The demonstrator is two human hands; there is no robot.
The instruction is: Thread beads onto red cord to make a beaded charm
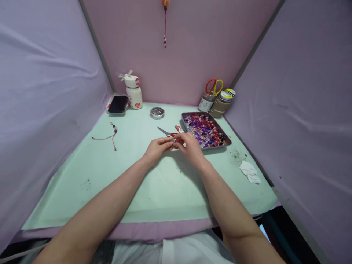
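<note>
A pale green tabletop (132, 190) spreads before me, with a metal tray (216, 147) of colourful beads (202, 128) at right. Near its left side, my left hand (155, 151) and right hand (191, 148) meet by red-handled scissors (164, 131), both pinching a tiny pale piece (174, 140) between their fingertips, too small to identify.

Left hand (154, 151) and right hand (191, 150): both mine, both bare. Left forearm (110, 198) and right forearm (228, 194): likewise bare, broadening from slim wrists towards my elbows. Garment (199, 249) at my lap: white, loosely creased, with a straight, flat band near its middle; lower part beyond view
</note>
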